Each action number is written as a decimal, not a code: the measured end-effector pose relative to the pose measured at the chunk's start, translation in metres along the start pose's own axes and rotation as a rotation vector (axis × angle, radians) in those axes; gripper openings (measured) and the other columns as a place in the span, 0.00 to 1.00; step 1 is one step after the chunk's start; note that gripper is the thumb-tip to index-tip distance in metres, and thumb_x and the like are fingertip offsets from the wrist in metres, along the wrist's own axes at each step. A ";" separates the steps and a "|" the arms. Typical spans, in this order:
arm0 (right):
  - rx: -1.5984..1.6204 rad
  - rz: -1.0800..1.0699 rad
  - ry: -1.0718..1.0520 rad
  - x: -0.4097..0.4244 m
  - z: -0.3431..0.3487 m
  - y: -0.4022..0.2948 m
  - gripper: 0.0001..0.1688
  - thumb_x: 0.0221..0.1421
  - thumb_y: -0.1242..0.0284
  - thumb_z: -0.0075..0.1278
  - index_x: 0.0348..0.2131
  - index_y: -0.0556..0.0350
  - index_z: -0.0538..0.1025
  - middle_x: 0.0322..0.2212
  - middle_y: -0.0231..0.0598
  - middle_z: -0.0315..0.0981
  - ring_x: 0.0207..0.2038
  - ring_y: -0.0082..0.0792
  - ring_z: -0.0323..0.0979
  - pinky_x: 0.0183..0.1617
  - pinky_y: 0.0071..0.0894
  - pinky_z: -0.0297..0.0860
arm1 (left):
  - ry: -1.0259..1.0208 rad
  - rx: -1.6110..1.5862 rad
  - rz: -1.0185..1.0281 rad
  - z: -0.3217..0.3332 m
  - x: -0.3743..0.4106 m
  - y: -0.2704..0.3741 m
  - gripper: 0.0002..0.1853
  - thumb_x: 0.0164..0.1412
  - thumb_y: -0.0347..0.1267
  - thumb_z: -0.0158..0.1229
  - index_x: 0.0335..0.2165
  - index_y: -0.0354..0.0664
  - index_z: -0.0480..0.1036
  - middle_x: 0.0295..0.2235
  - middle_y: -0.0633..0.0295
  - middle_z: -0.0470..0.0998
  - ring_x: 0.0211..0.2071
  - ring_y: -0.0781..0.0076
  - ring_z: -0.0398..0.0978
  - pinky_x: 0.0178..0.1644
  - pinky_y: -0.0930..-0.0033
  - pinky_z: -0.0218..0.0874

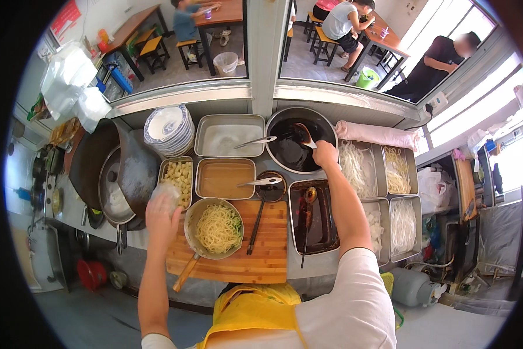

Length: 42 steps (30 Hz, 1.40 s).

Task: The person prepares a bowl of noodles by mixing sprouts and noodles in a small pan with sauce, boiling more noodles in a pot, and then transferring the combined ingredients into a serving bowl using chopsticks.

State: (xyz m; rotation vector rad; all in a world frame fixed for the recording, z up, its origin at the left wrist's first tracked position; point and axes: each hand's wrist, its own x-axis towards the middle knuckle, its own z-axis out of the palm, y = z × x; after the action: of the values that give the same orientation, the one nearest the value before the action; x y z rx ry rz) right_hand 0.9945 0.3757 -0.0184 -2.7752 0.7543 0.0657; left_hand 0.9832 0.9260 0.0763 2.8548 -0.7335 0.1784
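My right hand is closed on the handle of a ladle, whose bowl is in a round metal basin of dark liquid. My left hand holds a clear plastic-wrapped bowl or bag, too blurred to name, beside a tray of pale cubes. Between my arms a wooden-handled pan holds noodles and some greens. It stands on a wooden cutting board. Dark chopsticks lie right of the pan.
Stacked bowls stand behind the cubes. Two metal trays hold liquid. A sauce tray with a spoon and noodle trays lie to the right. A large dark pot stands at left. People sit beyond the windows.
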 end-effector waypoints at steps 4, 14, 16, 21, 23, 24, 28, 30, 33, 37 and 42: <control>0.231 0.041 -0.019 0.002 0.008 0.005 0.16 0.49 0.67 0.54 0.38 0.54 0.82 0.35 0.55 0.79 0.43 0.53 0.77 0.49 0.47 0.71 | 0.197 -0.125 0.010 0.008 -0.027 -0.004 0.29 0.59 0.33 0.60 0.55 0.32 0.64 0.53 0.44 0.69 0.54 0.40 0.66 0.63 0.47 0.51; 0.256 0.022 0.039 -0.015 -0.013 -0.005 0.14 0.52 0.67 0.51 0.37 0.53 0.82 0.33 0.53 0.79 0.39 0.54 0.77 0.45 0.51 0.71 | -0.186 0.115 -0.083 0.002 0.024 -0.003 0.21 0.63 0.38 0.55 0.49 0.35 0.71 0.45 0.46 0.76 0.49 0.48 0.71 0.57 0.51 0.58; 0.128 -0.008 0.043 -0.015 -0.014 -0.002 0.13 0.52 0.67 0.51 0.35 0.54 0.80 0.33 0.53 0.79 0.40 0.55 0.76 0.46 0.51 0.71 | 0.022 0.013 -0.054 0.001 0.000 0.000 0.22 0.63 0.40 0.56 0.48 0.34 0.72 0.42 0.46 0.77 0.46 0.46 0.72 0.54 0.52 0.60; -0.003 -0.070 0.025 -0.012 -0.005 -0.002 0.10 0.53 0.70 0.49 0.30 0.57 0.78 0.33 0.52 0.79 0.40 0.54 0.76 0.45 0.50 0.72 | -0.415 -0.306 -0.429 -0.023 -0.100 0.027 0.23 0.62 0.39 0.58 0.48 0.32 0.70 0.40 0.46 0.77 0.40 0.46 0.74 0.47 0.51 0.65; 0.075 -0.054 0.017 -0.012 0.001 -0.007 0.12 0.52 0.69 0.49 0.33 0.55 0.80 0.35 0.53 0.79 0.41 0.54 0.76 0.47 0.49 0.72 | -0.668 -0.523 -0.550 -0.008 -0.147 0.028 0.19 0.61 0.35 0.59 0.45 0.33 0.70 0.33 0.52 0.78 0.33 0.57 0.75 0.38 0.57 0.67; 0.129 -0.041 0.012 -0.013 0.002 -0.010 0.13 0.52 0.69 0.49 0.34 0.55 0.80 0.36 0.53 0.79 0.41 0.53 0.76 0.47 0.49 0.72 | -0.756 -0.657 -0.596 -0.006 -0.159 0.031 0.16 0.61 0.33 0.60 0.43 0.34 0.70 0.28 0.57 0.77 0.27 0.65 0.75 0.32 0.62 0.68; 0.313 0.023 -0.075 -0.004 0.008 -0.005 0.17 0.48 0.67 0.54 0.38 0.53 0.82 0.37 0.53 0.79 0.44 0.52 0.76 0.50 0.44 0.71 | -0.659 -1.119 -0.825 0.000 -0.180 0.058 0.07 0.61 0.29 0.59 0.33 0.39 0.68 0.17 0.70 0.68 0.15 0.83 0.64 0.18 0.77 0.56; 0.356 0.040 -0.051 -0.003 0.009 -0.003 0.17 0.47 0.67 0.56 0.38 0.53 0.83 0.34 0.52 0.80 0.41 0.49 0.78 0.48 0.41 0.72 | -0.642 -1.111 -0.854 -0.012 -0.178 0.076 0.07 0.61 0.29 0.59 0.34 0.39 0.69 0.17 0.70 0.68 0.15 0.83 0.65 0.18 0.76 0.57; 0.405 0.061 -0.098 -0.004 -0.006 0.003 0.16 0.47 0.67 0.52 0.36 0.50 0.83 0.34 0.53 0.80 0.42 0.52 0.77 0.49 0.44 0.71 | -0.611 -1.099 -0.836 -0.037 -0.168 0.092 0.06 0.61 0.29 0.58 0.34 0.39 0.69 0.18 0.69 0.69 0.16 0.82 0.65 0.19 0.76 0.58; 0.394 0.035 -0.092 -0.003 -0.033 0.017 0.15 0.46 0.66 0.53 0.33 0.51 0.83 0.31 0.52 0.80 0.39 0.50 0.78 0.46 0.44 0.72 | -0.587 -0.978 -0.713 -0.057 -0.123 0.105 0.08 0.61 0.30 0.58 0.35 0.36 0.69 0.20 0.69 0.68 0.20 0.82 0.64 0.22 0.73 0.58; 0.369 -0.082 -0.035 -0.025 -0.096 0.006 0.13 0.48 0.66 0.52 0.29 0.55 0.82 0.26 0.53 0.78 0.34 0.52 0.78 0.41 0.45 0.72 | -0.521 -1.044 -0.495 -0.035 -0.047 0.111 0.09 0.61 0.31 0.58 0.34 0.35 0.69 0.20 0.68 0.68 0.20 0.81 0.64 0.23 0.71 0.58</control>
State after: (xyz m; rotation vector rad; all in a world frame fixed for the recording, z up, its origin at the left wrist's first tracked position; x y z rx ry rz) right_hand 0.9678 0.3576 0.0752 -2.4431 0.5763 -0.0379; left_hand 0.8854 0.8597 0.1194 1.9391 -0.0704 -0.7944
